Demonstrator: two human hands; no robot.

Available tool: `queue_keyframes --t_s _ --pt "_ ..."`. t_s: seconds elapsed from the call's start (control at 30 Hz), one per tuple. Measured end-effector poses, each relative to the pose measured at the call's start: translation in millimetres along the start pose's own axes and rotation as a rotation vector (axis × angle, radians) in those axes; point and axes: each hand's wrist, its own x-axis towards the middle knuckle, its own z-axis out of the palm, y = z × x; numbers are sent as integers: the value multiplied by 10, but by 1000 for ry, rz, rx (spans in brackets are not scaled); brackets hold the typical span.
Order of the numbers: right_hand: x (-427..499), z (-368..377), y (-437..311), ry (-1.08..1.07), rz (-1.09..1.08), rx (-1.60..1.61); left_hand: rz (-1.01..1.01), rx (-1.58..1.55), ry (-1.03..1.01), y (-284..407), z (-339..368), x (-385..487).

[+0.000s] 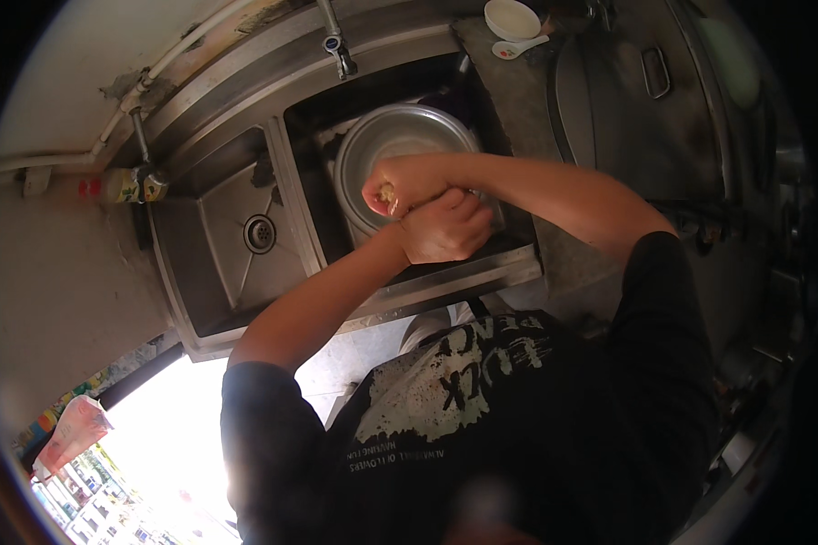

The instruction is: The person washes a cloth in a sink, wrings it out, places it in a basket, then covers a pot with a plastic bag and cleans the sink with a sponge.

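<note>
My right hand [412, 180] is closed around a pale yellowish lump [386, 193], which shows at the thumb end of the fist. What the lump is made of is too small to tell. Pressed against the near side of that fist is my left hand [446, 228], its fingers curled. Whatever lies inside the left fingers is hidden. Both hands are held together over a round metal basin [409, 116]. The basin sits in the right-hand bowl of a stainless steel sink [450, 269], partly covered by my hands and right forearm.
A tap [341, 61] reaches over the basin's far side. The left sink bowl [225, 211] has a drain strainer [260, 234]. Another tap [146, 180] stands by a bottle [119, 185]. A white bowl [511, 20], a spoon [518, 48] and a handled metal cover [620, 95] are at right.
</note>
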Motion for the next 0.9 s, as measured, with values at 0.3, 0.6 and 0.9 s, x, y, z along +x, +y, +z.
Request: queue_keyframes --t_s 0.3,0.6,0.9 --pt "418 637 698 156 64 -281 -24 22 -246 455 695 -555" --pt "662 791 808 288 92 -474 -836 -797 -573 501 1042 -897" --pt "-87 571 565 555 20 218 215 -239 -401 380 466 -348"
